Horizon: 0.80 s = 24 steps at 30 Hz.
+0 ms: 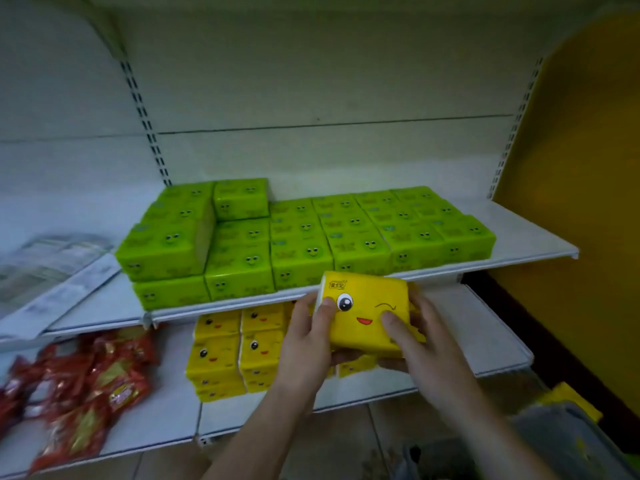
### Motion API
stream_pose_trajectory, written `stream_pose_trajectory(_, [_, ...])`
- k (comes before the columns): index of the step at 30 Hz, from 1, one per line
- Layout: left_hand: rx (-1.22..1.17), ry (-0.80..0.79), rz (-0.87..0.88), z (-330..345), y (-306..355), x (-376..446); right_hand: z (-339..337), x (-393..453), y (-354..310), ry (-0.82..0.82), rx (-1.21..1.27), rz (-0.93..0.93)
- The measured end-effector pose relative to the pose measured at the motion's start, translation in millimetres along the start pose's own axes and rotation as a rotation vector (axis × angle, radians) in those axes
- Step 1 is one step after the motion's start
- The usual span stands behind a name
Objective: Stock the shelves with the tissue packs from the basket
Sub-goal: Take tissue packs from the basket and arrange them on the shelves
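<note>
While both hands carry a yellow tissue pack (367,315) in front of the shelving, the step in hand looks like placement: the pack hangs in the air before the edge of the upper shelf (536,244), above the stock on the lower shelf (485,344). The left hand (304,344) grips its left end, thumb on the printed face and fingers curled beneath; the right hand (420,341) clamps the right end the same way. A second yellow pack seems to sit under the first in the same hold, though only a sliver shows. The next move likely calls for lowering the load and sliding it in beside the yellow packs (235,351) already shelved, squared to their row. Counted from what shows: four yellow faces are plain in that stack, with more beneath and behind the hands that cannot be counted. The green tissue packs (301,237) on the upper shelf number roughly twenty visible, stacked two high at the left. Red snack packets (86,386) lie in a blurred heap, count unclear. The basket (561,441) at lower right shows one yellow pack at least.
</note>
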<state>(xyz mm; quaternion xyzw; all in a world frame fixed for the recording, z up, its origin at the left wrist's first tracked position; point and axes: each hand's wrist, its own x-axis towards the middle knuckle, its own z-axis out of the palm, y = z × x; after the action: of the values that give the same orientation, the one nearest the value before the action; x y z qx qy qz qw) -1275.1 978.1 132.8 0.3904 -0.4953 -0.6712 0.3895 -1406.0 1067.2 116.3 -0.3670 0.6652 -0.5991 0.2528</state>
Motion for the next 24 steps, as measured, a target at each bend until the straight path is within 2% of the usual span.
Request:
stream_pose_trajectory(4, [0.068,0.21,0.059,-26,29,13,42,22,-17,0.006,-0.137,-0.192])
stream_pose_trajectory(7, [0.235,0.241,0.073,-50,43,24,64,31,-30,-0.103,-0.202,-0.292])
stream_pose_trajectory(12, [0.386,0.084,-0.046,-86,28,29,77,34,-6,-0.177,-0.274,-0.319])
stream_pose_trajectory(15, [0.669,-0.165,-0.156,-116,-2,44,77,36,35,-0.198,-0.331,-0.232])
stream_pose_trajectory(17, [0.994,-0.293,-0.132,-136,-24,60,80,40,68,-0.212,-0.378,-0.124])
stream_pose_trajectory(20, [1.421,-0.315,-0.042,-156,-52,91,90,52,115,-0.208,-0.411,0.036])
stream_pose_trajectory(24, [1.621,-0.282,0.033,-165,-89,142,114,92,164,-0.125,-0.448,0.033])
